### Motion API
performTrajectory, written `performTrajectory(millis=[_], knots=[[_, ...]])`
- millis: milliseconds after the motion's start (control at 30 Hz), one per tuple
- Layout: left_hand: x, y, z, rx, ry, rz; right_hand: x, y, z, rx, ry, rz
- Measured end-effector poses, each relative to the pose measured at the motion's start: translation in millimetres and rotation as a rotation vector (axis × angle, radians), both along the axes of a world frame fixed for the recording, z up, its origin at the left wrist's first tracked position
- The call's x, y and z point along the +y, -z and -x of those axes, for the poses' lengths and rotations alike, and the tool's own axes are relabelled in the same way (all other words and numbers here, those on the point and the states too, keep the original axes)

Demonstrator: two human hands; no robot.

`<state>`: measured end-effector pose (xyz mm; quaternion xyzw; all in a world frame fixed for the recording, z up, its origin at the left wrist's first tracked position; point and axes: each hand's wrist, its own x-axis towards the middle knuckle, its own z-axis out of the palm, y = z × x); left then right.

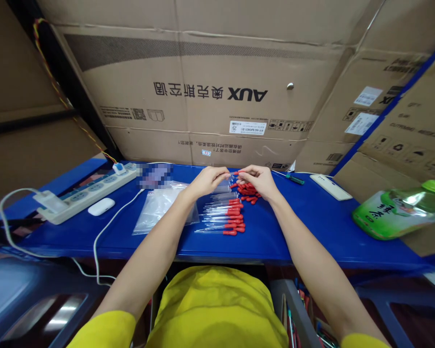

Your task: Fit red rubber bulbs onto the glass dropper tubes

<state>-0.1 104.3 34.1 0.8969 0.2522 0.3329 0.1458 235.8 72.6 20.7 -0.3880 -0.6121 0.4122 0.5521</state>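
red rubber bulbs [235, 212] are already seated on slender clear tubes [216, 213] at frame centre, while bare tubes [221, 189] and loose bulbs [249, 191] are left above, one bulb [239, 172] being pinched by the right hand [260, 181], a tube seemingly by the left hand [207, 182].

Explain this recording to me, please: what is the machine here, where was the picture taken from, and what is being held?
There is no machine: these are a person's bare hands, seen by a camera worn on their head, looking forward and down. On the blue tabletop lie slim clear tubes with red bulb ends, a pile of loose red bulbs and a flat clear plastic bag. A long white power strip sits to the left. The right hand pinches a small red bulb. The left hand is close beside it; what its fingers hold is too small to tell.
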Motion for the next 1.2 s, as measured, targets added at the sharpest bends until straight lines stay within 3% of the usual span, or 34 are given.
performTrajectory(millis=[1200], knots=[[-3.8,1.6,-4.4,-0.012,0.032,0.092,-1.4,0.7,5.1,0.029,-0.043,0.048]])
